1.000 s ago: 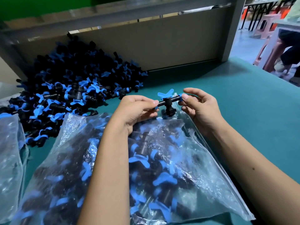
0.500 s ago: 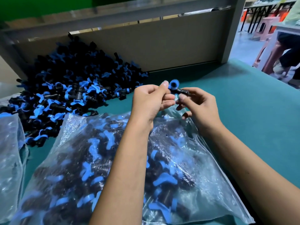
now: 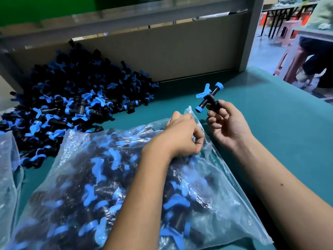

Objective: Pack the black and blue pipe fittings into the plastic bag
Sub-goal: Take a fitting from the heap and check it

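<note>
A clear plastic bag (image 3: 93, 170) full of black and blue pipe fittings lies on the green table, its mouth at the far right end. My left hand (image 3: 182, 136) grips the plastic at the bag's mouth. My right hand (image 3: 225, 123) pinches one black and blue fitting (image 3: 209, 98) by its black stem and holds it up just beyond the mouth of the bag, blue caps and blue wing handle pointing away. A big loose pile of the same fittings (image 3: 72, 98) lies at the back left of the table.
A second plastic bag (image 3: 7, 168) lies at the left edge. A grey board (image 3: 171, 51) closes the back of the green table (image 3: 270, 132). Beyond the right edge are pink stools (image 3: 292, 56) and a seated person's legs (image 3: 320, 60).
My right hand has taken the fitting alone and lifted it to the right. My left hand has let go of the fitting and dropped down onto the bag's mouth.
</note>
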Tool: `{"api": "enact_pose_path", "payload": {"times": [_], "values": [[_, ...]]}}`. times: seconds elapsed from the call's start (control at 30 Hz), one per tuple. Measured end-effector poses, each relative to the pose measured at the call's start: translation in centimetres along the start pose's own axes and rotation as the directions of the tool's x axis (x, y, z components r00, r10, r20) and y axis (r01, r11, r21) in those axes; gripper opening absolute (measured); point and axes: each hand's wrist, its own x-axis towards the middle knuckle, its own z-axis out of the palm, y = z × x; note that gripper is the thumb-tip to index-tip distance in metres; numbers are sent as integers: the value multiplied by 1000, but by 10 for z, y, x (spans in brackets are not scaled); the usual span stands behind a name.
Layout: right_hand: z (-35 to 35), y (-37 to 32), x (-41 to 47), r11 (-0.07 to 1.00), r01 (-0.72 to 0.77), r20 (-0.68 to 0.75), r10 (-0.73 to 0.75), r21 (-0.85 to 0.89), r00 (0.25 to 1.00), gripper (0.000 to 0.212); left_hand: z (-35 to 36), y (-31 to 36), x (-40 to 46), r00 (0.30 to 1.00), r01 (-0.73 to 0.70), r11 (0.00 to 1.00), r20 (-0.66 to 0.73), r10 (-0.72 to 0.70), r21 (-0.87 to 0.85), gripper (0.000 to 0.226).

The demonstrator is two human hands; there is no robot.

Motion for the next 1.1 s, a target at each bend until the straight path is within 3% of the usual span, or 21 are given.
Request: {"api": "enact_pose_path", "payload": {"times": [0.23, 0.43, 0.53, 0.7, 0.83, 0.93, 1.03, 1.1], "values": [[-4, -6, -1, 1000, 11, 94, -13, 18, 995, 14, -6, -7, -1, 992, -19, 996, -126, 7, -92, 24], [-7, -9, 0, 999, 20, 71, -23, 40, 997, 18, -1, -13, 0, 997, 37, 995, 75, -30, -91, 38], [-8, -10, -1, 998, 37, 67, -40, 44, 997, 21, 2, -18, 0, 998, 26, 996, 53, -22, -85, 16], [-9, -14, -3, 998, 52, 63, -55, 38, 996, 25, -6, -22, -2, 998, 42, 970, 54, -30, -238, 11], [-13, -23, 1, 988, 113, 8, -112, -110, 994, 15, -30, -32, -13, 986, -125, 915, -151, 72, -383, 12], [-12, -29, 0, 956, 178, 49, -171, -234, 984, 15, -45, -43, -24, 935, -294, 747, -343, 95, -596, 8], [-4, -30, -8, 786, 286, 255, -169, -548, 952, 18, -51, -50, -30, 874, -411, 608, -484, 51, -679, 7], [9, -22, -17, 649, 329, 395, -48, -686, 917, 14, -52, -48, -29, 856, -437, 577, -516, 31, -690, 5]]}}
